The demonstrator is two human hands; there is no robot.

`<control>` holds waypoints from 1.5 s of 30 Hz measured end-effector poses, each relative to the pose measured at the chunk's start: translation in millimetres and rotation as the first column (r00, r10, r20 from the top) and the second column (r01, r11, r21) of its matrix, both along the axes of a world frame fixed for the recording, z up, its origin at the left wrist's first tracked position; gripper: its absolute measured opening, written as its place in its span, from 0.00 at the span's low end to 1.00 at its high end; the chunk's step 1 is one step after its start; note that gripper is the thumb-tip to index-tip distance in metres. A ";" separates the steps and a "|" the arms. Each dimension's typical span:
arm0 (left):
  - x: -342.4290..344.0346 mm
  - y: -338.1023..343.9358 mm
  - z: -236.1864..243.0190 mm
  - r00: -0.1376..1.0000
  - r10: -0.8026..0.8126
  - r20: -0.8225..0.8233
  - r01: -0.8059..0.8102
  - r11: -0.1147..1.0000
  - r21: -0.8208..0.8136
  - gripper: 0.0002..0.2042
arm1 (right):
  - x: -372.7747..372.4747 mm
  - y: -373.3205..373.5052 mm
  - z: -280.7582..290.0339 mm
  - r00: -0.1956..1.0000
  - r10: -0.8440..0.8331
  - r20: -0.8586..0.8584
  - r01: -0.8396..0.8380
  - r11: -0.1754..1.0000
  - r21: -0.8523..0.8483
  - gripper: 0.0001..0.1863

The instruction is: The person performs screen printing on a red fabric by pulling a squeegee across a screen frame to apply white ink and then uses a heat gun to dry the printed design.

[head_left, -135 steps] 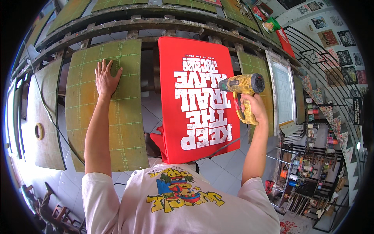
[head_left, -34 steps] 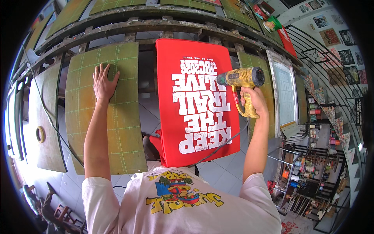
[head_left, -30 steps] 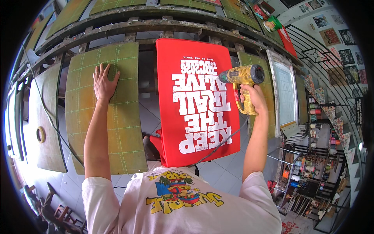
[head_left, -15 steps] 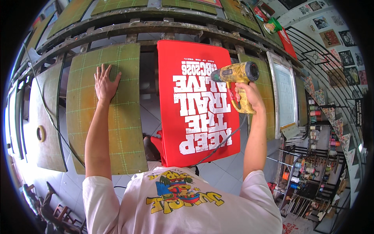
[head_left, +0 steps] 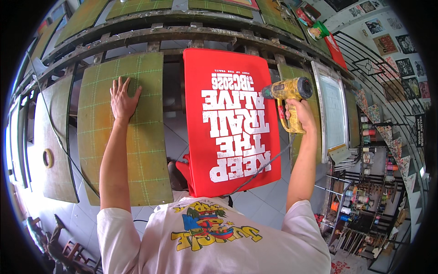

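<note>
A red T-shirt with large white print point(head_left: 196, 137) is stretched over a board in front of me. My right hand point(head_left: 301, 118) grips a yellow heat gun point(head_left: 288, 91) by its handle, at the shirt's right edge. The gun lies sideways, its dark nozzle pointing left over the edge of the print. Its grey cord point(head_left: 269, 160) runs down across the lower print. Flat on a green board with grid lines point(head_left: 141, 160), my left hand point(head_left: 123, 100) rests with fingers spread, holding nothing. The shirt's loose fabric bunches at its lower left side.
A brown rail point(head_left: 173, 33) crosses behind the boards. Right of the shirt stand another green board point(head_left: 296, 73) and a framed screen point(head_left: 333, 105). A tape roll point(head_left: 48, 158) sits on the far left board. Thread spools point(head_left: 360, 199) fill a rack at lower right.
My right hand has moved the heat gun to the right, from over the print to the shirt's right edge. My left hand stays on the green board.
</note>
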State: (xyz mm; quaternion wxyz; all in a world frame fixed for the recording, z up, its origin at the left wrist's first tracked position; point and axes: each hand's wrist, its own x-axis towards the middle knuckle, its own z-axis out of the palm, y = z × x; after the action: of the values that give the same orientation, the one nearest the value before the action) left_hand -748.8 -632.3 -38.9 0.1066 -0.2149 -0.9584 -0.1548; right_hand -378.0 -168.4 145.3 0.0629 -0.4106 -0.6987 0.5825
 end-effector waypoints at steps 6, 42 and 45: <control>-0.9 -1.0 -0.9 1.000 -0.005 -0.008 0.005 1.000 -0.005 0.34 | 2.5 5.3 -1.8 1.000 -0.022 -0.011 0.022 0.999 -0.047 0.09; -2.0 -0.8 -1.9 1.000 0.000 -0.007 0.000 1.000 -0.013 0.34 | -47.8 -25.3 7.6 0.997 0.062 -0.038 -0.065 0.996 -0.062 0.07; -1.0 -2.9 -3.7 1.000 -0.003 -0.026 0.003 1.000 -0.002 0.35 | -50.9 -26.6 7.6 0.996 0.082 -0.019 -0.083 0.995 -0.061 0.07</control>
State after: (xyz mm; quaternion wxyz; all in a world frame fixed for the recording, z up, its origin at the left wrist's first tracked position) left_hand -749.9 -635.2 -42.6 0.1187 -0.2186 -0.9567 -0.1512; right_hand -428.9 -195.0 152.9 0.0318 -0.3781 -0.6961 0.6095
